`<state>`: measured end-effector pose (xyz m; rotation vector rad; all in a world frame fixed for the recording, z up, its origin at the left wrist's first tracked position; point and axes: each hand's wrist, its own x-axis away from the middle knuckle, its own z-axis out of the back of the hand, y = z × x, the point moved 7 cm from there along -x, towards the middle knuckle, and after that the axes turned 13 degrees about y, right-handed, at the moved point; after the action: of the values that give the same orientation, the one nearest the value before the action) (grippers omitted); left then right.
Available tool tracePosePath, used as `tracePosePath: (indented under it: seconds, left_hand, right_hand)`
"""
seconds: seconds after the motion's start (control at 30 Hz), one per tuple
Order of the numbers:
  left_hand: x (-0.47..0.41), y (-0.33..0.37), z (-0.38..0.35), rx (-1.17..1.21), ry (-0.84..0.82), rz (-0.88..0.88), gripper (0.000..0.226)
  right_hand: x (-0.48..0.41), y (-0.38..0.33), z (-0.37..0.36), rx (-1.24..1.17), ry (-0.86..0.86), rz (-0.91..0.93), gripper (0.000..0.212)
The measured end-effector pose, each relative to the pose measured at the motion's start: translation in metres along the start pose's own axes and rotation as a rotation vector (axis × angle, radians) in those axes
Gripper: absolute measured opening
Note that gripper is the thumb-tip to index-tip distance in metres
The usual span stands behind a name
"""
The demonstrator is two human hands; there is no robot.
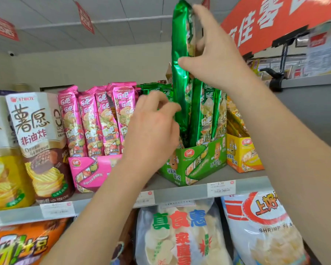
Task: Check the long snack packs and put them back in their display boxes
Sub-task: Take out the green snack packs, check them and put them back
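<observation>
Right fingers (199,44) first: they are spread over the far face of the tall green pack (180,83), with the thumb pressed against its near edge, so my right hand (214,54) is clamped on the pack's upper part. The left fingers (166,108) are curled against the pack's left edge lower down. The view is blurred there, so I cannot tell whether my left hand (153,127) is pinching the foil or only steadying it.

The pack stands upright, its foot down inside the near left corner of the green display box (195,165). Its top rises well above the other green packs (204,111) standing just to its right.

The box sits on the shelf (180,194), turned corner-on towards me. The pink box (90,173) with its pink packs (96,119) is to the left, and a yellow box (243,155) is touching on the right.

I judge this to be the putting-back step for this pack, with the foot entered but not seated. The next move calls for a straight downward push from the right hand while the left keeps the lower end from buckling or catching on the box wall. Once the top is level with its neighbours, I would let go with both hands.
</observation>
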<state>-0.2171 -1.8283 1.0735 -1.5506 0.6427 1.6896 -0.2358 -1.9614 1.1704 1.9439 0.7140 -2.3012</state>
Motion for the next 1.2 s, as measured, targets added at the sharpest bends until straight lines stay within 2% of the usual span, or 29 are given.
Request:
tracePosePath:
  seconds: [0.1,0.2,0.33,0.43,0.5,0.63,0.83,0.9,1.0,1.13,1.2]
  left_hand:
    - [-0.024,-0.001,0.009,-0.062,0.066,-0.079,0.032]
    - [-0.046,-0.002,-0.001,-0.147,-0.026,-0.129,0.035]
    - [-0.056,-0.01,-0.03,-0.304,-0.243,-0.156,0.04]
    - [-0.051,-0.015,-0.043,-0.297,-0.346,-0.214,0.033]
    - [-0.049,-0.018,-0.045,-0.247,-0.359,-0.248,0.033]
    - [-0.054,-0.024,-0.042,-0.218,-0.264,-0.239,0.038]
    - [-0.047,-0.028,-0.054,-0.385,-0.402,-0.341,0.032]
    - [-0.049,-0.03,-0.057,-0.396,-0.457,-0.338,0.03]
    - [-0.059,-0.029,-0.061,-0.389,-0.452,-0.301,0.018]
    - [-0.067,-0.027,-0.074,-0.4,-0.463,-0.254,0.033]
    - [-0.067,-0.028,-0.081,-0.424,-0.542,-0.218,0.021]
  right_hand:
    - [0.007,0.011,-0.006,-0.014,-0.061,0.007,0.098]
    - [0.011,0.011,-0.014,0.054,-0.168,0.051,0.109]
    - [0.013,0.02,-0.022,0.269,-0.277,0.03,0.08]
    - [0.022,0.024,-0.026,0.419,-0.301,0.093,0.049]
    - [0.023,0.024,-0.026,0.414,-0.307,0.128,0.034]
    - [0.02,0.023,-0.022,0.357,-0.332,0.144,0.03]
    - [0.031,0.022,-0.021,0.389,-0.257,0.239,0.027]
    - [0.033,0.026,-0.019,0.38,-0.262,0.243,0.03]
    - [0.03,0.029,-0.017,0.362,-0.269,0.25,0.027]
    - [0.033,0.03,-0.016,0.407,-0.196,0.245,0.034]
    - [0.036,0.03,-0.016,0.391,-0.171,0.235,0.027]
